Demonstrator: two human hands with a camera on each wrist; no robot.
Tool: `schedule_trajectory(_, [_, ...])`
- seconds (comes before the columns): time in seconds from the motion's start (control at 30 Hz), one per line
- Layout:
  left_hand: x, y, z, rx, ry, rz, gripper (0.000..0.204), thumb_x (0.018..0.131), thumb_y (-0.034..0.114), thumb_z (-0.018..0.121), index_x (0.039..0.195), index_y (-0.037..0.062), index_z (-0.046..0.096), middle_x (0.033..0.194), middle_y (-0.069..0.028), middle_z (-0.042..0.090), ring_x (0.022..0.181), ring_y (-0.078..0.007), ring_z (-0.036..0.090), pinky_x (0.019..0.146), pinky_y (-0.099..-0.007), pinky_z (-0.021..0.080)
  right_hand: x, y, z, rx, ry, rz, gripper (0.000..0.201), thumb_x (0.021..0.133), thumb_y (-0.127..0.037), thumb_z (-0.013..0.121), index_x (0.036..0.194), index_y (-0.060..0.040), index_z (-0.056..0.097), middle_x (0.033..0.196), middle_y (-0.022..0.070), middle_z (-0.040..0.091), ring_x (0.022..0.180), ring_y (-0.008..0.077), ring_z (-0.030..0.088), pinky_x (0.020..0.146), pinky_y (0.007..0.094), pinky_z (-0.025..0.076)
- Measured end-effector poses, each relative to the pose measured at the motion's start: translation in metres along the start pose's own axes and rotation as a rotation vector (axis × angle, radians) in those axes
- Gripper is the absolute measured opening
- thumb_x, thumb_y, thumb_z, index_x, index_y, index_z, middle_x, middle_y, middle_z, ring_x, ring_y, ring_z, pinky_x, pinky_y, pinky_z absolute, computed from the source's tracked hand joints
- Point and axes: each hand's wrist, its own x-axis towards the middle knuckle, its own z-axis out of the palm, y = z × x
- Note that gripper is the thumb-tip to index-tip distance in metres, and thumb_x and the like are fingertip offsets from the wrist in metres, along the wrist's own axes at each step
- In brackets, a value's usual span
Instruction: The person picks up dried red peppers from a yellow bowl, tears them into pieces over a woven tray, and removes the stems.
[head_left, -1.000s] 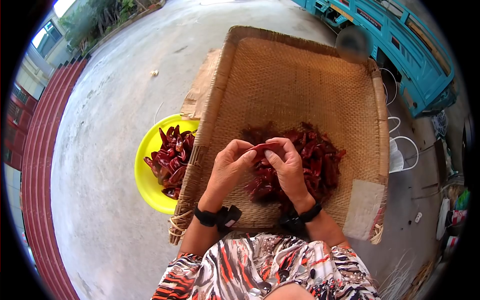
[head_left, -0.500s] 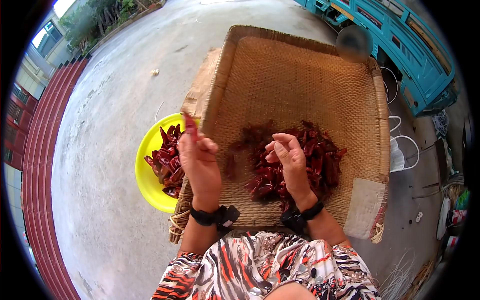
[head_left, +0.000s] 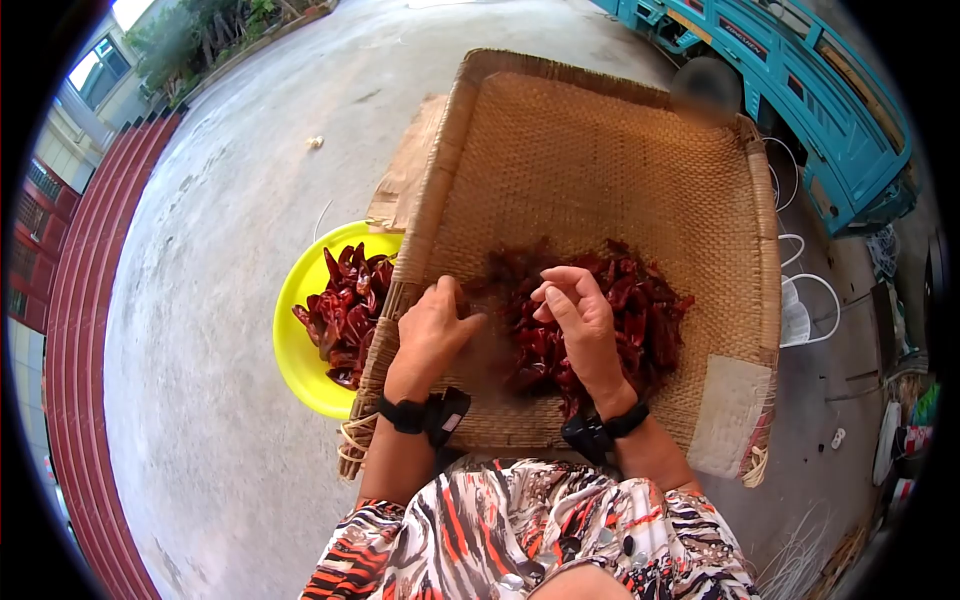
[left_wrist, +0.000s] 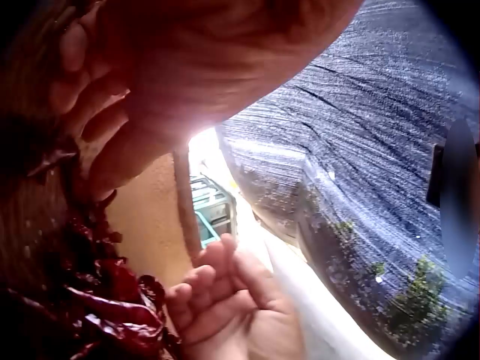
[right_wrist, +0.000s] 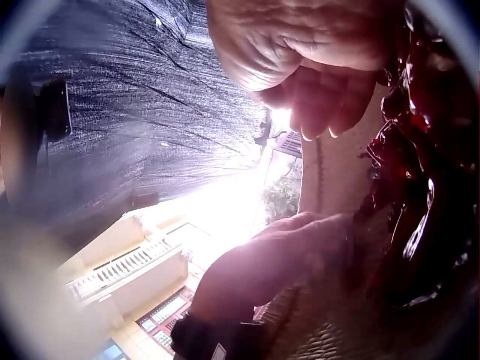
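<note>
In the head view my left hand (head_left: 433,328) is over the left part of a woven tray (head_left: 600,150), fingers forward and thumb spread to the right. Its fingertips are beside dark red dried chili peppers (head_left: 640,315) heaped in the tray; the left wrist view has more chilies (left_wrist: 120,307) below that hand. My right hand (head_left: 585,335) hovers over the front of the heap with loosely bent fingers, nothing between them. From the right wrist camera its fingers (right_wrist: 322,101) hang relaxed near the pile. Left of the tray, a yellow basin (head_left: 300,365) contains more red chilies (head_left: 345,310).
A cardboard piece (head_left: 408,170) sticks out past the tray's left rim. Beyond the far right corner stands a blue cargo vehicle (head_left: 800,90). White looped handles (head_left: 810,290) show at the right. Red steps (head_left: 95,300) run along the far left of the concrete floor.
The hands parted from a chili both were fingering. The left hand carried a chili toward the basin, then came back over the tray, where that chili no longer shows. The right hand stayed nearly still.
</note>
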Motion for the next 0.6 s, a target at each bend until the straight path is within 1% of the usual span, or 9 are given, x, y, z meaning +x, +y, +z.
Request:
schedule_trajectory(0.07, [-0.003, 0.004, -0.001, 0.181, -0.081, -0.027, 0.041, 0.075, 0.03, 0.078, 0.099, 0.0034, 0.059, 0.097, -0.0167, 0.064, 0.09, -0.0341, 0.063, 0.08, -0.0426, 0.049, -0.002, -0.001, 0.002, -0.047, -0.012, -0.029, 0.02, 0.099, -0.013, 0.056, 0.116, -0.0045, 0.057, 0.093, 0.0032, 0.064, 0.081, 0.008, 0.059, 0.075, 0.0238, 0.051])
schedule_trajectory(0.2, [-0.001, -0.004, 0.004, 0.187, -0.187, 0.062, 0.037, 0.074, 0.031, 0.077, 0.094, 0.0037, 0.062, 0.099, -0.0171, 0.065, 0.096, -0.0366, 0.063, 0.083, -0.0448, 0.049, -0.007, -0.002, 0.0, -0.184, -0.038, -0.061, 0.018, 0.096, -0.009, 0.058, 0.114, -0.0044, 0.058, 0.092, 0.0047, 0.065, 0.081, 0.011, 0.062, 0.074, 0.0259, 0.052])
schedule_trajectory(0.23, [-0.001, -0.003, 0.005, 0.127, -0.11, 0.082, 0.035, 0.075, 0.028, 0.076, 0.096, 0.004, 0.063, 0.097, -0.0167, 0.065, 0.094, -0.0353, 0.063, 0.082, -0.0434, 0.05, -0.007, -0.002, -0.001, -0.218, -0.049, -0.062, 0.019, 0.095, -0.008, 0.059, 0.113, -0.0044, 0.059, 0.092, 0.0053, 0.066, 0.081, 0.0123, 0.062, 0.074, 0.0267, 0.052])
schedule_trajectory(0.3, [0.001, 0.0, 0.007, 0.003, 0.04, 0.119, 0.03, 0.076, 0.023, 0.074, 0.099, 0.0046, 0.065, 0.095, -0.0159, 0.065, 0.09, -0.0327, 0.064, 0.081, -0.0407, 0.051, -0.01, 0.0, -0.004, -0.395, -0.061, -0.173, 0.02, 0.093, -0.007, 0.061, 0.113, -0.0047, 0.059, 0.092, 0.0073, 0.066, 0.082, 0.0158, 0.064, 0.074, 0.0285, 0.053])
schedule_trajectory(0.37, [0.005, -0.003, 0.008, -0.228, 0.023, 0.276, 0.026, 0.08, 0.015, 0.071, 0.104, 0.0046, 0.066, 0.092, -0.0111, 0.064, 0.086, -0.0255, 0.064, 0.078, -0.0349, 0.051, -0.016, -0.001, -0.004, -0.526, -0.044, -0.265, 0.024, 0.09, -0.006, 0.064, 0.113, -0.0055, 0.059, 0.092, 0.0101, 0.065, 0.083, 0.0219, 0.065, 0.076, 0.0317, 0.053])
schedule_trajectory(0.4, [0.008, -0.006, 0.009, -0.343, 0.014, 0.353, 0.025, 0.083, 0.011, 0.069, 0.107, 0.0046, 0.066, 0.091, -0.0088, 0.064, 0.084, -0.0218, 0.064, 0.076, -0.032, 0.052, -0.019, -0.004, -0.002, -0.54, -0.014, -0.252, 0.025, 0.089, -0.006, 0.064, 0.114, -0.0056, 0.059, 0.091, 0.0101, 0.065, 0.083, 0.022, 0.065, 0.076, 0.0318, 0.053])
schedule_trajectory(0.43, [0.012, -0.006, 0.014, -0.584, -0.128, 0.37, 0.019, 0.09, 0.005, 0.064, 0.108, 0.0041, 0.066, 0.089, -0.0013, 0.061, 0.082, -0.0105, 0.059, 0.069, -0.024, 0.049, -0.022, -0.009, 0.0, -0.553, 0.016, -0.239, 0.025, 0.089, -0.006, 0.065, 0.114, -0.0057, 0.059, 0.09, 0.0101, 0.064, 0.084, 0.0221, 0.065, 0.076, 0.032, 0.053])
schedule_trajectory(0.57, [0.003, 0.013, 0.011, -0.797, -0.468, 0.35, 0.018, 0.092, 0.009, 0.066, 0.109, 0.0043, 0.065, 0.092, 0.0019, 0.061, 0.081, -0.0045, 0.056, 0.065, -0.0205, 0.048, -0.028, -0.01, 0.0, -0.58, 0.058, -0.325, 0.023, 0.088, -0.005, 0.066, 0.11, -0.0047, 0.061, 0.088, 0.0097, 0.062, 0.082, 0.0213, 0.064, 0.074, 0.0326, 0.053])
schedule_trajectory(0.6, [0.002, 0.014, 0.009, -0.867, -0.498, 0.292, 0.019, 0.091, 0.009, 0.067, 0.109, 0.0041, 0.064, 0.092, 0.0018, 0.062, 0.08, -0.0045, 0.056, 0.066, -0.0203, 0.048, -0.027, -0.006, -0.004, -0.619, 0.055, -0.396, 0.02, 0.088, -0.005, 0.066, 0.108, -0.0044, 0.062, 0.088, 0.0095, 0.062, 0.081, 0.0207, 0.063, 0.073, 0.0322, 0.052])
